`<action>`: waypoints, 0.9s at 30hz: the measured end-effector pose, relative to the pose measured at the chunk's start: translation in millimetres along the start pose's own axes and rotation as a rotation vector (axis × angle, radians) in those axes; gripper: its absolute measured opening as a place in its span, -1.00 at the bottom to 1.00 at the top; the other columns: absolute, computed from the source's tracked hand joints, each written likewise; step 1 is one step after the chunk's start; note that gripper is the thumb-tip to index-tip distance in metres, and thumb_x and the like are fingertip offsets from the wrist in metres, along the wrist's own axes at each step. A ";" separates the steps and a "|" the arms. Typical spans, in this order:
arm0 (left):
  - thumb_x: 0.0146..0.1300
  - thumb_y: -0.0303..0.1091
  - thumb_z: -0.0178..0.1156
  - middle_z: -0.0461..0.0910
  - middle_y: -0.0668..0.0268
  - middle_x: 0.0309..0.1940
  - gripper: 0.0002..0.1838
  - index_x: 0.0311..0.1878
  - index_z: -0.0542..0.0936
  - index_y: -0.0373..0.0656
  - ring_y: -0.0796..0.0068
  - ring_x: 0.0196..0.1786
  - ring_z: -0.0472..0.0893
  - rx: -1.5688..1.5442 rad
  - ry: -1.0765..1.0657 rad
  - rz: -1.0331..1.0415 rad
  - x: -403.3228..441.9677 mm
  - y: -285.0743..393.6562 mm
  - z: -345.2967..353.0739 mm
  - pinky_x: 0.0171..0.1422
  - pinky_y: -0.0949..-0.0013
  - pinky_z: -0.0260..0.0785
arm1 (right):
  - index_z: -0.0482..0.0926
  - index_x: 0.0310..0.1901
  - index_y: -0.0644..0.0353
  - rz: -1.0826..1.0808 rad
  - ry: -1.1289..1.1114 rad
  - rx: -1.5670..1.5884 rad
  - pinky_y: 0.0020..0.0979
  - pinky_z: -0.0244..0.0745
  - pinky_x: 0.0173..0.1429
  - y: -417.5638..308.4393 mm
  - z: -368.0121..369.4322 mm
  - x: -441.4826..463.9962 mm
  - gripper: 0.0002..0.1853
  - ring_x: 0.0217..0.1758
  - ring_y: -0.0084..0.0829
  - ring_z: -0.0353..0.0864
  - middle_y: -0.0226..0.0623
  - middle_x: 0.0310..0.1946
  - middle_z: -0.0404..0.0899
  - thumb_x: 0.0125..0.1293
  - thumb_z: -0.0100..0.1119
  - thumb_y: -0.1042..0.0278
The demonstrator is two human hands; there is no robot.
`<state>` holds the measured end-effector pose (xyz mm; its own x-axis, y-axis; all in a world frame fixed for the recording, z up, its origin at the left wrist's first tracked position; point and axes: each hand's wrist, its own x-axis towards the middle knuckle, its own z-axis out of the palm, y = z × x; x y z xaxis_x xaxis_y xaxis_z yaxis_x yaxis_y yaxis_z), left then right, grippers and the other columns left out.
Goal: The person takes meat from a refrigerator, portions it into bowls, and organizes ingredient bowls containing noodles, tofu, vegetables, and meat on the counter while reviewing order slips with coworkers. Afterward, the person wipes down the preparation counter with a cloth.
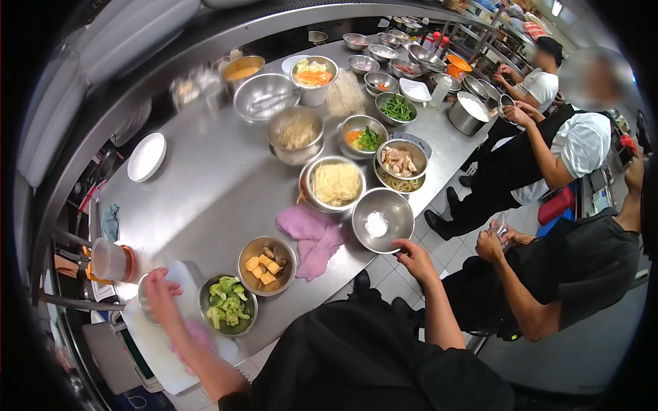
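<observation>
My right hand (415, 263) has its thumb and fingers at the near rim of a bare metal bowl (367, 236), pinching it at the table's edge. My left hand (164, 296), smeared by motion, is over a white cutting board (181, 277), in front of a partly hidden metal bowl (145, 305). Whether it grips that bowl cannot be made out. Close to it stand a bowl of broccoli (228, 301) and one with tofu and mushrooms (267, 266). A pink cloth (312, 240) lies between my hands, below a bowl of pale noodles (334, 183).
Several metal bowls of ingredients crowd the far side, including green beans (396, 107) and sliced meat (399, 161). A white plate (147, 157) and a plastic tub (110, 260) are at left. Co-workers (582, 267) stand along the right side, close to my right arm.
</observation>
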<state>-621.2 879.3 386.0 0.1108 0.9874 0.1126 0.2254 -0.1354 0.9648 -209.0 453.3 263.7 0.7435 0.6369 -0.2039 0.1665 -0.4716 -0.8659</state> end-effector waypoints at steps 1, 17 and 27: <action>0.46 -0.18 0.03 0.59 0.28 -0.17 -0.70 -0.01 0.51 -0.25 0.61 -0.41 0.54 -0.009 -0.063 0.008 -6.3 6.8 22.5 -0.39 0.57 0.37 | 0.54 0.13 0.04 -0.013 0.016 0.072 -0.41 0.53 -0.10 6.3 0.6 5.3 -0.58 -0.21 -0.46 0.65 -0.28 -0.23 0.67 0.20 0.14 0.53; 0.45 -0.27 0.07 0.61 0.31 -0.23 -0.79 -0.11 0.51 -0.24 0.67 -0.46 0.51 0.020 -0.291 -0.145 -109.3 28.7 247.4 -0.40 0.57 0.35 | 0.60 -0.13 0.16 -0.169 -0.408 -0.002 -0.35 0.47 0.05 16.9 -191.7 55.0 -0.74 -0.05 -0.35 0.59 -0.30 -0.19 0.62 0.13 0.38 0.40; 0.45 -0.21 0.06 0.52 0.37 -0.60 -0.77 -0.13 0.54 -0.19 0.64 -0.60 0.44 0.108 -0.259 -0.104 -130.1 53.2 317.5 -0.51 0.55 0.25 | 0.51 -0.17 0.17 -0.169 0.499 0.262 -0.54 0.45 -0.33 33.1 -376.1 244.8 -0.79 -0.40 -0.63 0.52 -0.48 -0.43 0.53 0.22 0.28 0.33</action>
<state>-316.3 717.7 347.3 0.3215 0.9448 -0.0634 0.3485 -0.0559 0.9356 222.1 364.2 356.9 0.9460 0.2964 0.1311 0.1906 -0.1816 -0.9647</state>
